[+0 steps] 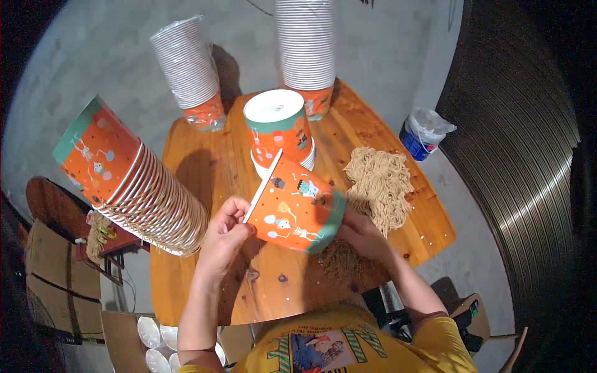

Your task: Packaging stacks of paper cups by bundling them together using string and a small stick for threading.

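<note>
While both hands (227, 233) (364, 233) grip the orange cup (298, 208) above the table (205, 155), press lid (262, 186) evenly, near noodle pile (379, 183).

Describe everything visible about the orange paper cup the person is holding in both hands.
The orange paper cup with a teal band and cartoon skeleton prints lies tilted on its side above the wooden table. Its white-rimmed end points toward the left hand, whose fingers pinch the rim; its teal-banded end rests against the right hand. It looks clean and undented. Its inside is not visible.
</note>
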A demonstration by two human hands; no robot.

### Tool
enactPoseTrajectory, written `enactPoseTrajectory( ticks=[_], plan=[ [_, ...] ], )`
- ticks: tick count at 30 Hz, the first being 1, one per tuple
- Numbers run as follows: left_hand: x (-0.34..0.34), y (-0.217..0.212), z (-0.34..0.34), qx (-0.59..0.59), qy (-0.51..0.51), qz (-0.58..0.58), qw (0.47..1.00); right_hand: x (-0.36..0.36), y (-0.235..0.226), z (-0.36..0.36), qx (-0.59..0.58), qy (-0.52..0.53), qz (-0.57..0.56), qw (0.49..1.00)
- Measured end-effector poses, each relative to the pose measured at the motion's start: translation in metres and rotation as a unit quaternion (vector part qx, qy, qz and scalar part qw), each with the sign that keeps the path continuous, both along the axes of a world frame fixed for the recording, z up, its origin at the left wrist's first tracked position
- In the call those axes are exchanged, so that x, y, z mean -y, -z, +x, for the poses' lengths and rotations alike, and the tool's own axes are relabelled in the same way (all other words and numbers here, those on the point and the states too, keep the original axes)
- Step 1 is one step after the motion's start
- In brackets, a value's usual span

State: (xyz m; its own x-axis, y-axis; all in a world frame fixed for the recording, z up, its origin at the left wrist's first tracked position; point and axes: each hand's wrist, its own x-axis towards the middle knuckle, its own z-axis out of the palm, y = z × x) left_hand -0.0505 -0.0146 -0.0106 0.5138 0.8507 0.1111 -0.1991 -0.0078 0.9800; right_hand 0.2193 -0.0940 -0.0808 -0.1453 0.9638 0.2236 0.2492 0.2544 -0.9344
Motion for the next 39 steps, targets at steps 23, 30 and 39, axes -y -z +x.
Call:
enactPoseTrajectory(
  ticks=[23,30,39],
  plan=[
    [0.027,-0.021,0.016,-0.398,-0.097,0.516,0.753,-0.028,0.042,0.063,0.225,0.106,0.116,0.962],
    [0.024,-0.004,0.014,-0.41,-0.069,0.519,0.747,-0.038,0.007,0.051,0.382,0.068,0.061,0.92],
    [0.026,0.004,0.011,-0.415,-0.08,0.52,0.742,-0.043,-0.027,0.046,0.438,-0.003,0.051,0.898]
  ],
)
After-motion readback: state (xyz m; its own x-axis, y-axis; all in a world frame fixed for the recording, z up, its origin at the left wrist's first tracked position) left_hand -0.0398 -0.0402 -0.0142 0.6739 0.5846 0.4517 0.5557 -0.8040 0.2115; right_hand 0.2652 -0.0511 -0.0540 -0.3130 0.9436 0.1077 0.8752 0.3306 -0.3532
